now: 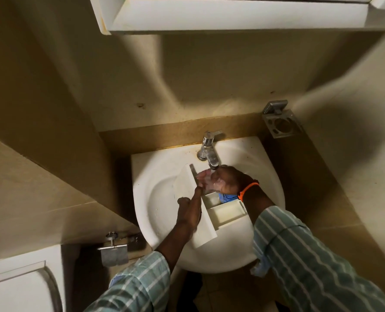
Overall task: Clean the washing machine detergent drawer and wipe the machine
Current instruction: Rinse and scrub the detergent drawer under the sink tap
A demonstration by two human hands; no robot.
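Observation:
A white detergent drawer (228, 214) lies tilted inside the white sink (157, 199), its front panel toward the left. My left hand (190, 209) grips the drawer's front panel along its edge. Cupped palm-up, my right hand (223, 180) sits right under the chrome tap (210, 152), with water running into it. A blue piece (226, 197) shows in one compartment just below my right wrist, which wears an orange band.
A metal toothbrush holder (280, 122) is fixed to the wall at the right. A toilet-paper holder (114, 249) hangs at the lower left, next to a white toilet (18, 287). A white cabinet (232, 14) hangs overhead. Walls stand close on both sides.

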